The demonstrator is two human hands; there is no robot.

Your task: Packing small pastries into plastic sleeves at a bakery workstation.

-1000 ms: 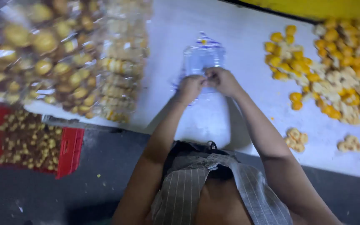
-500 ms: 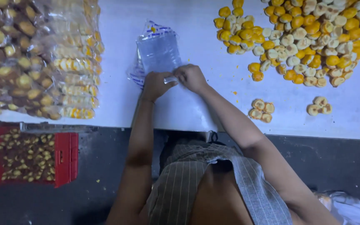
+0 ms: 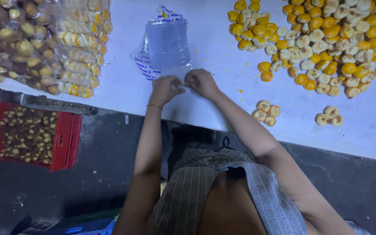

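While both our hands meet at the white table's (image 3: 122,87) near edge, our left hand (image 3: 165,89) and right hand (image 3: 202,82) pinch the clear plastic bag with blue print (image 3: 167,45). Yellow round pastries (image 3: 323,39) lie heaped at two o'clock.

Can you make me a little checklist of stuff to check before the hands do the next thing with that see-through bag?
1. Both hands on the clear plastic bag: ok, left hand and right hand pinch its near edge.
2. Bag lies flat on the white table: ok.
3. Bag mouth opened: cannot tell.
4. Loose yellow cakes within reach: ok, piled to the right.
5. Packed bags out of the way: ok, at left.
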